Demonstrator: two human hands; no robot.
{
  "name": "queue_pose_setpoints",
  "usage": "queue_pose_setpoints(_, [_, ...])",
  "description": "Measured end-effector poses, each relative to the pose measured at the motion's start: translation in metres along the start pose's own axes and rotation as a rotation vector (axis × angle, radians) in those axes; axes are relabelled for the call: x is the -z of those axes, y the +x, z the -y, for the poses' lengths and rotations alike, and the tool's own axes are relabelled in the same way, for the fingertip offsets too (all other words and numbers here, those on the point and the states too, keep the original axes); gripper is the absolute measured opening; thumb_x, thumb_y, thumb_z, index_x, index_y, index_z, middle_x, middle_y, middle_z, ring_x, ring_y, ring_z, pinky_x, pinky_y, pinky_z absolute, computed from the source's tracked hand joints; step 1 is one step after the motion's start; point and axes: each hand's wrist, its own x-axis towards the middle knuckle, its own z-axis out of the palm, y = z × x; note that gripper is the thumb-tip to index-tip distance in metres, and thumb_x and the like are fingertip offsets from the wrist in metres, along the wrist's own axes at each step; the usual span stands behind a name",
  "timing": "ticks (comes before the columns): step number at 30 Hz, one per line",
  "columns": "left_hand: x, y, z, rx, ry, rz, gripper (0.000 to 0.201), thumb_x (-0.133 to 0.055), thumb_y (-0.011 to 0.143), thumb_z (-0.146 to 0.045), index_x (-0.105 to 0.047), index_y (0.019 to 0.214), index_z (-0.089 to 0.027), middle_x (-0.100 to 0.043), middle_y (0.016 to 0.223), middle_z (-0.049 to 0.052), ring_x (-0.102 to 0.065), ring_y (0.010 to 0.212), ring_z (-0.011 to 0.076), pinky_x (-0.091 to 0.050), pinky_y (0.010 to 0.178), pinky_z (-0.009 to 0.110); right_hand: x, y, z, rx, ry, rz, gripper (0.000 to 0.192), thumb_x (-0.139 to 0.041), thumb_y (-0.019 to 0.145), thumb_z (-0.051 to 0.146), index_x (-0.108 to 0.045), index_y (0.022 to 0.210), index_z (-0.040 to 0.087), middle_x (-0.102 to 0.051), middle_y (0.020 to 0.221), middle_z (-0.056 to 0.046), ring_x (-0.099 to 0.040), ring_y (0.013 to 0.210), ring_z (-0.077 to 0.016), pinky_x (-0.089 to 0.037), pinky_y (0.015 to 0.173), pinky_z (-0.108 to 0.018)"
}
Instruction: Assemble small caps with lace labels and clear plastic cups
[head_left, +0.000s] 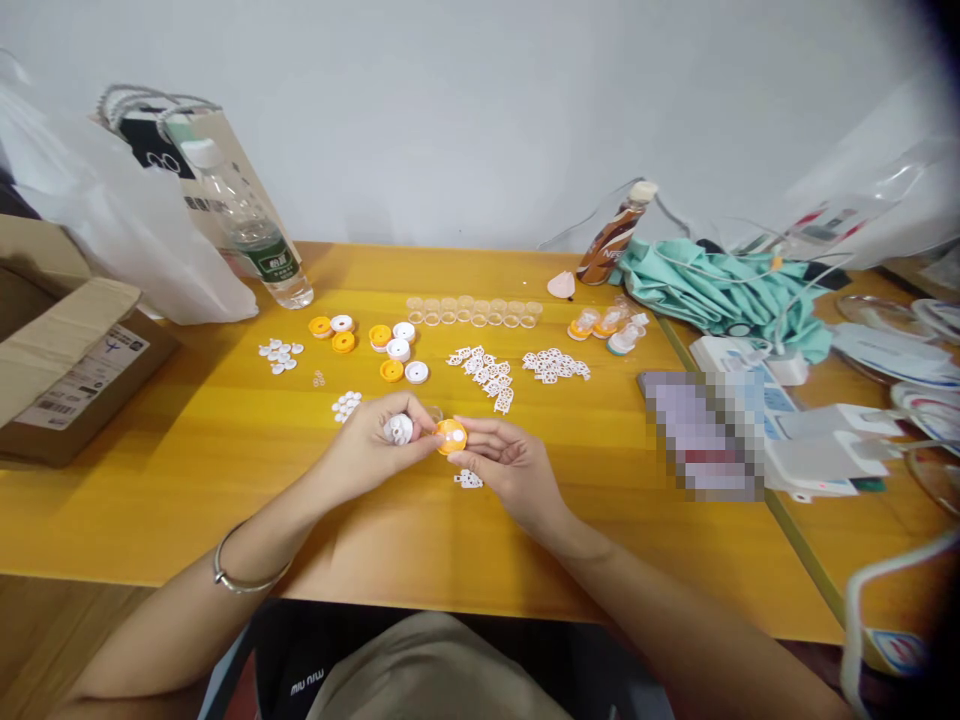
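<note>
Nearest the camera, two bare forearms are seen, the left one ringed by a silver bangle [244, 578].

Yellow table [187, 480]: largest item; all the rest is laid on it.

Cardboard box [64, 365]: at the far left edge, flaps open. A white plastic bag [127, 240] and a water bottle [251, 235] are stood behind it.

Green cloth [712, 290]: heaped at the far right, beside a brown drink bottle [615, 235].

Left hand [371, 445]: curled shut around a small white part [398, 429], which is pinched between thumb and fingers.

Right hand [506, 465]: palm up, fingers closed lightly on an orange cap [451, 436], held just above the table near its front middle and touching the left fingertips.

Row of clear cups [474, 311]: lined up well behind the hands.

Loose orange and white caps [382, 350]: scattered left of centre, between cups and hands.

White flat pieces [484, 370]: two piles behind the hands; one stray piece [469, 480] is left just under the right hand.

Handling note, as a judgement: the white part appears meant to be seated into the orange cap. The cap is best kept level and steadied by the right fingers while the insert is squared to the opening and pressed evenly; a tilted entry is likely to jam. Whether it is already partly seated cannot be told.
</note>
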Motion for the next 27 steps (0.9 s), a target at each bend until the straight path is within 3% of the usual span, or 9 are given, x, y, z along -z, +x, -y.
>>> queue_pose_setpoints(4, [0.004, 0.002, 0.002, 0.063, -0.024, 0.045, 0.021, -0.068, 0.072, -0.030, -0.057, 0.080, -0.014, -0.052, 0.063, -0.004, -0.045, 0.054, 0.0058, -0.037, 0.053, 0.018, -0.001, -0.001, 0.001, 0.008, 0.006, -0.004, 0.033, -0.079, 0.060, 0.023, -0.069, 0.092, 0.024, -0.074, 0.086, 0.000, -0.070, 0.082, -0.0181, -0.056, 0.084, -0.036])
queue_pose_setpoints(8, [0.006, 0.004, 0.001, 0.138, -0.043, 0.152, 0.022, -0.065, 0.074, -0.032, -0.059, 0.068, -0.012, -0.049, 0.058, -0.004, -0.037, 0.049, 0.0041, -0.031, 0.048, 0.018, -0.002, -0.003, 0.001, 0.007, 0.007, 0.004, 0.034, -0.079, 0.060, 0.023, -0.069, 0.092, 0.023, -0.074, 0.088, -0.001, -0.070, 0.082, -0.0184, -0.056, 0.084, -0.036])
queue_pose_setpoints(18, [0.002, 0.005, 0.002, 0.169, -0.055, 0.135, 0.025, -0.064, 0.075, -0.037, -0.056, 0.067, -0.014, -0.045, 0.055, -0.005, -0.035, 0.047, 0.0049, -0.027, 0.043, 0.018, 0.000, 0.001, 0.004, -0.008, -0.008, -0.012, 0.034, -0.080, 0.057, 0.027, -0.070, 0.090, 0.024, -0.074, 0.081, 0.000, -0.070, 0.079, -0.0192, -0.056, 0.084, -0.038])
queue_pose_setpoints(23, [0.013, 0.008, 0.006, 0.155, -0.291, 0.123, 0.028, -0.040, 0.085, -0.041, -0.054, 0.094, -0.018, -0.053, 0.073, 0.002, -0.046, 0.058, 0.0111, -0.036, 0.048, 0.022, 0.004, 0.005, 0.004, -0.018, -0.040, -0.056, 0.033, -0.078, 0.060, 0.024, -0.069, 0.092, 0.024, -0.075, 0.085, -0.001, -0.070, 0.083, -0.0206, -0.055, 0.086, -0.040])
queue_pose_setpoints(27, [0.021, 0.006, 0.006, 0.038, -0.354, 0.218, 0.023, -0.043, 0.080, -0.030, -0.051, 0.097, -0.018, -0.058, 0.090, 0.008, -0.053, 0.076, 0.0156, -0.042, 0.059, 0.025, 0.006, 0.006, 0.005, -0.009, -0.036, -0.069, 0.032, -0.077, 0.061, 0.022, -0.069, 0.091, 0.024, -0.075, 0.086, -0.001, -0.070, 0.083, -0.0200, -0.054, 0.086, -0.039])
